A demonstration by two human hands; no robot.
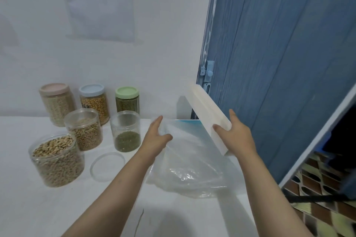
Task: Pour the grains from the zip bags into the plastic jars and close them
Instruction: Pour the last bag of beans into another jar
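While both hands [156,136] [235,132] grip one zip bag [192,159] and one white box [208,113], six jars [57,161].

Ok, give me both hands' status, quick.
Left hand: pinches the empty zip bag.
Right hand: grips the white box.
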